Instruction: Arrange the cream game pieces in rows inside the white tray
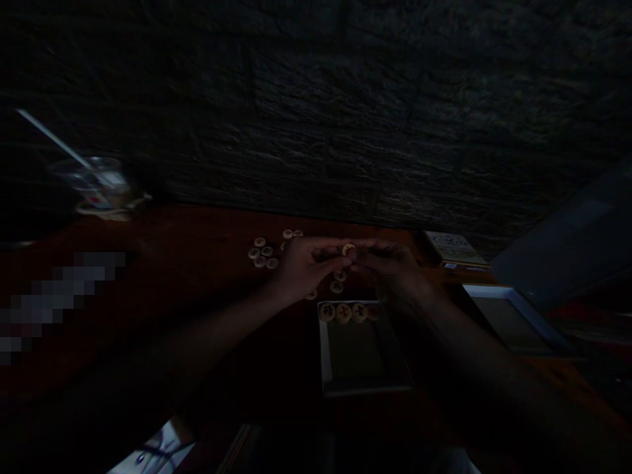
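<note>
A round wooden xiangqi piece (348, 250) is pinched between the fingertips of both hands above the table. My left hand (302, 264) is closed on it from the left, and my right hand (397, 266) meets it from the right. Below them stands a shallow open box (368, 388), with a row of several xiangqi pieces (343, 312) along its far end; the rightmost is in shadow. Loose pieces (260, 253) lie left of my left hand, and a few more (336, 286) sit beneath the hands, partly covered by them.
On the right are an open shallow tray (526, 309) and, behind it, a small printed box (455, 249). Plastic cups (101, 181) with a straw stand at the far left. A dark brick wall (306, 118) rises behind the wooden table (197, 230). The light is dim.
</note>
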Demonstrator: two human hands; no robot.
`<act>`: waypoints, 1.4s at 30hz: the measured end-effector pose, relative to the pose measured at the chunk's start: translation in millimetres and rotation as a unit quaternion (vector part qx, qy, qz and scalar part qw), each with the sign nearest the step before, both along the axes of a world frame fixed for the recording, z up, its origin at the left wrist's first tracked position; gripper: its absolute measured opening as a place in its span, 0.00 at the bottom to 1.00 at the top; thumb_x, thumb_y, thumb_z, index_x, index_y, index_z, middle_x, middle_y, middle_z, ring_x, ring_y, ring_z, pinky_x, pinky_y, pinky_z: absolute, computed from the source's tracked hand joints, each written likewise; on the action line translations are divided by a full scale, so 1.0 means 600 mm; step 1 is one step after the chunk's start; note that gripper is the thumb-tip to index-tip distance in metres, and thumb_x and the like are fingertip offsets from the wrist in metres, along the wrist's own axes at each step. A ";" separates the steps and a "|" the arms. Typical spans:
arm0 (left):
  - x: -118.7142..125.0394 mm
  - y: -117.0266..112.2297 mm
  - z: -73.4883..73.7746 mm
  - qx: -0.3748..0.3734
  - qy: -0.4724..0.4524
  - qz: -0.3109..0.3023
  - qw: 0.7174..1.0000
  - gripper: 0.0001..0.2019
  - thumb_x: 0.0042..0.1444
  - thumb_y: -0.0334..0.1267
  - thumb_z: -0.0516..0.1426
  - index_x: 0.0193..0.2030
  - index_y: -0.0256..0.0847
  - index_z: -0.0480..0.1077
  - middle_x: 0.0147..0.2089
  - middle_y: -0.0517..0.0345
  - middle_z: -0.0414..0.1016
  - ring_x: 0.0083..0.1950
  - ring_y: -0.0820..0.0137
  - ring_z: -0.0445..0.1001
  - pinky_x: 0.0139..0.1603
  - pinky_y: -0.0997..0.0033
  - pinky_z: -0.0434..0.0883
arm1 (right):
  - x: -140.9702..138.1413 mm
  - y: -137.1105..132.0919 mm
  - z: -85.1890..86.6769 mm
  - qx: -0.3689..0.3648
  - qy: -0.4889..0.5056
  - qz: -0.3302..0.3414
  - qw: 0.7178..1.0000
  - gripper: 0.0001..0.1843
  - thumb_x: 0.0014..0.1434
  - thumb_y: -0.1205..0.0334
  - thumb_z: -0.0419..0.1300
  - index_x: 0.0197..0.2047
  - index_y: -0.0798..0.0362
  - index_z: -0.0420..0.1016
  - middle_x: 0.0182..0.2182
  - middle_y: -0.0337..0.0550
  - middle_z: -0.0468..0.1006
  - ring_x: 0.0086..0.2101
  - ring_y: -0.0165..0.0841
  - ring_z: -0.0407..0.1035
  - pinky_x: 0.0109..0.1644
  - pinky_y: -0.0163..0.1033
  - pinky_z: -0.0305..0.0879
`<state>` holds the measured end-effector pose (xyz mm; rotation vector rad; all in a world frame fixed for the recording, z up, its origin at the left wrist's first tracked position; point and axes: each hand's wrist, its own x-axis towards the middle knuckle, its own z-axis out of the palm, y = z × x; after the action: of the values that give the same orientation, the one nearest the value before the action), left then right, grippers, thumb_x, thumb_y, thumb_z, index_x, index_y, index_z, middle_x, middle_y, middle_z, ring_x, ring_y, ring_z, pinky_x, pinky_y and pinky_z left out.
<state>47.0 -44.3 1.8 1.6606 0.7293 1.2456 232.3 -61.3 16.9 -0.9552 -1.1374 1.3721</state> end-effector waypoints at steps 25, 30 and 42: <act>0.003 0.008 -0.006 -0.011 0.010 0.045 0.999 0.10 0.55 0.36 0.67 0.44 0.38 0.80 0.41 0.50 0.86 0.40 0.65 0.85 0.43 0.66 0.82 | -0.003 -0.001 -0.011 0.136 -0.118 -0.036 0.983 0.18 0.53 0.46 0.76 0.37 0.52 0.88 0.29 0.44 0.86 0.28 0.32 0.78 0.34 0.36 0.76; 0.005 0.006 0.000 -0.029 -0.016 0.048 0.998 0.09 0.58 0.41 0.66 0.41 0.38 0.81 0.38 0.52 0.86 0.37 0.67 0.85 0.40 0.67 0.82 | -0.001 0.002 -0.015 0.151 -0.137 -0.029 0.979 0.17 0.54 0.47 0.75 0.38 0.52 0.88 0.29 0.44 0.86 0.29 0.32 0.78 0.36 0.36 0.76; 0.006 0.001 -0.002 0.024 -0.002 0.034 0.999 0.08 0.55 0.36 0.68 0.42 0.40 0.82 0.42 0.52 0.87 0.40 0.66 0.86 0.45 0.65 0.82 | -0.004 -0.001 -0.017 0.145 -0.146 -0.048 0.977 0.20 0.52 0.43 0.75 0.31 0.53 0.84 0.27 0.43 0.84 0.26 0.32 0.76 0.31 0.36 0.73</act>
<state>50.4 -43.4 0.4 1.6834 0.7636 1.3228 229.7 -62.0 6.9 -1.0039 -1.4470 0.9749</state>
